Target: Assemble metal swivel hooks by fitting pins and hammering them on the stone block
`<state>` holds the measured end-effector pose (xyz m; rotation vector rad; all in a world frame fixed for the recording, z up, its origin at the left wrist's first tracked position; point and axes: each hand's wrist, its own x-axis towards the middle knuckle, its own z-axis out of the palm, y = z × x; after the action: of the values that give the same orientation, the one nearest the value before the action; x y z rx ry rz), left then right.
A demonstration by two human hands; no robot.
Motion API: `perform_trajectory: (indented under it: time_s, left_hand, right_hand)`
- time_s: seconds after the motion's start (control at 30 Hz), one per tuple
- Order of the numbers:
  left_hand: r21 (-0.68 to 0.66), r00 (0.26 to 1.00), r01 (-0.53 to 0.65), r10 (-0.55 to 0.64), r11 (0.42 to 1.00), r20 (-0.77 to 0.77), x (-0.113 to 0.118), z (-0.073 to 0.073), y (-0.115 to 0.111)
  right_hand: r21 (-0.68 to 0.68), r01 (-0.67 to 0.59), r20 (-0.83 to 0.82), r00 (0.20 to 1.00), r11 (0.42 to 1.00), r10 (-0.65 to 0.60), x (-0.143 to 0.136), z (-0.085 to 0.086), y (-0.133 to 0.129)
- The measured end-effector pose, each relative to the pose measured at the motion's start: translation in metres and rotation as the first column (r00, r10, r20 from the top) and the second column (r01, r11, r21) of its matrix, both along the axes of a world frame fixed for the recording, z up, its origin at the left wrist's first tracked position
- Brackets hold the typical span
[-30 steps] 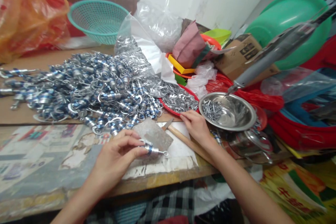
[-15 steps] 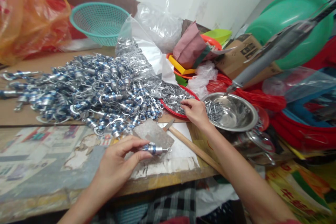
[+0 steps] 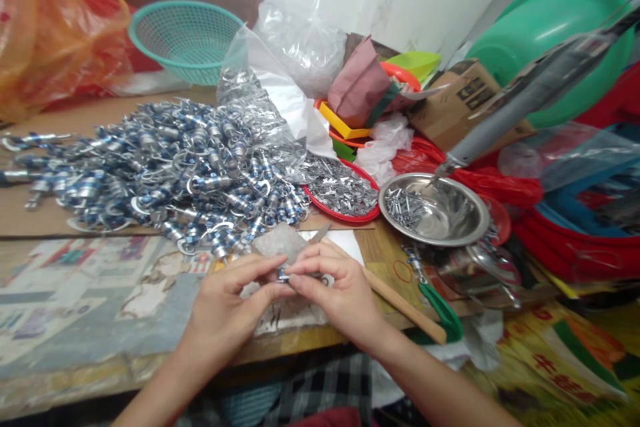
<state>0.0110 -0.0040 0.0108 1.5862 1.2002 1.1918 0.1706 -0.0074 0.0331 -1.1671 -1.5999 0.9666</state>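
1. Left of the grey slab, you have a heap of blue-and-silver fittings.
2. Your left hand, just in front of the slab, is nearly closed, thumb and fingers pinching one fitting.
3. That fitting sits at the slab's near side, mostly hidden by your fingers.
4. Your right hand, in front and right of the slab, has its fingertips drawn together on the same fitting; whether they also pinch a small part, I can't tell.
5. Right of the slab lies a wooden handle.

L grip, R grip — pinched, v. close.
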Motion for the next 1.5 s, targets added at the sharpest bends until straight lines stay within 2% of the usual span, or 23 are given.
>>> perform_trajectory:
  time_s: [0.1, 0.17, 0.27, 0.3, 0.37, 0.47, 0.53, 0.6, 0.67, 0.73, 0.8, 0.87, 1.0, 1.07, 1.1, 1.17, 1.2, 1.23, 1.3, 1.43, 1.5]
  left_hand:
    - [-0.007, 0.999, 0.046, -0.046, 0.999, 0.007, 0.000, 0.003, -0.001]
    - [-0.032, 0.998, 0.057, -0.056, 0.998, 0.031, 0.000, 0.006, -0.002]
    - [-0.055, 0.996, 0.071, -0.068, 0.996, 0.054, -0.002, 0.009, -0.002]
    - [-0.057, 0.996, 0.081, -0.078, 0.995, 0.051, -0.003, 0.011, -0.003]
    - [-0.062, 0.995, 0.103, -0.102, 0.993, 0.019, -0.005, 0.015, -0.003]
    - [-0.063, 0.986, 0.142, -0.146, 0.988, -0.077, -0.006, 0.020, -0.004]
    - [-0.031, 0.978, 0.157, -0.159, 0.987, -0.132, -0.007, 0.023, -0.004]
    - [0.029, 0.977, 0.152, -0.145, 0.988, -0.156, -0.008, 0.025, -0.005]
    - [0.071, 0.980, 0.138, -0.126, 0.988, -0.155, -0.009, 0.026, -0.005]
    - [0.035, 0.979, 0.153, -0.147, 0.988, -0.144, -0.010, 0.027, -0.005]
    - [-0.064, 0.976, 0.184, -0.190, 0.981, -0.110, -0.010, 0.026, -0.005]
    - [-0.204, 0.980, 0.191, -0.197, 0.960, -0.012, -0.010, 0.024, -0.007]
    - [-0.476, 0.970, 0.130, -0.011, 0.870, 0.244, -0.003, 0.018, -0.008]
    - [-0.535, 0.957, 0.110, 0.055, 0.838, 0.284, 0.000, 0.015, -0.007]
    - [-0.549, 0.956, 0.111, 0.061, 0.829, 0.286, 0.000, 0.014, -0.006]
    - [-0.566, 0.961, 0.133, 0.034, 0.813, 0.274, 0.001, 0.013, -0.004]
    - [-0.571, 0.964, 0.146, 0.014, 0.808, 0.266, 0.000, 0.012, -0.003]
    - [-0.575, 0.966, 0.159, -0.004, 0.803, 0.260, -0.001, 0.011, -0.002]
    - [-0.581, 0.962, 0.189, -0.032, 0.792, 0.270, -0.002, 0.010, 0.000]
    - [-0.619, 0.955, 0.241, -0.068, 0.748, 0.290, -0.003, 0.009, 0.001]
    - [-0.605, 0.965, 0.221, -0.080, 0.765, 0.251, -0.004, 0.009, 0.001]
  right_hand:
    - [-0.009, -0.015, -0.020, 1.000, 1.000, 0.015, 0.000, 0.000, -0.005]
    - [0.030, -0.010, 0.015, 1.000, 0.999, 0.010, 0.002, -0.001, -0.010]
    - [0.264, -0.021, 0.171, 0.985, 0.964, -0.025, 0.011, -0.008, -0.017]
    - [0.375, -0.067, 0.245, 0.969, 0.925, -0.029, 0.015, -0.011, -0.018]
    - [0.546, -0.220, 0.412, 0.911, 0.809, -0.030, 0.022, -0.015, -0.020]
    - [0.667, -0.396, 0.556, 0.828, 0.631, -0.069, 0.029, -0.014, -0.017]
    - [0.711, -0.438, 0.572, 0.815, 0.550, -0.090, 0.030, -0.010, -0.015]
    - [0.730, -0.449, 0.570, 0.816, 0.515, -0.097, 0.029, -0.006, -0.013]
    - [0.731, -0.420, 0.551, 0.828, 0.537, -0.102, 0.027, -0.005, -0.012]
    - [0.730, -0.354, 0.503, 0.858, 0.585, -0.108, 0.025, -0.007, -0.013]
    - [0.697, -0.287, 0.450, 0.889, 0.658, -0.088, 0.022, -0.010, -0.015]
    - [0.629, -0.219, 0.377, 0.925, 0.745, -0.046, 0.019, -0.011, -0.018]
    - [0.395, -0.110, 0.235, 0.972, 0.912, 0.015, 0.016, -0.005, -0.018]
    - [0.284, -0.125, 0.269, 0.962, 0.951, 0.046, 0.021, 0.000, -0.007]
    - [0.260, -0.104, 0.317, 0.948, 0.960, 0.017, 0.027, 0.003, 0.002]
    - [0.263, 0.040, 0.491, 0.855, 0.964, -0.169, 0.042, 0.005, 0.027]
    - [0.289, 0.150, 0.590, 0.750, 0.945, -0.300, 0.052, 0.005, 0.043]
    - [0.286, 0.246, 0.713, 0.591, 0.926, -0.377, 0.061, 0.003, 0.059]
    - [0.260, 0.318, 0.793, 0.469, 0.912, -0.389, 0.075, -0.004, 0.088]
    - [0.211, 0.373, 0.855, 0.378, 0.904, -0.356, 0.087, -0.019, 0.121]
    - [0.197, 0.378, 0.865, 0.367, 0.905, -0.342, 0.088, -0.022, 0.125]
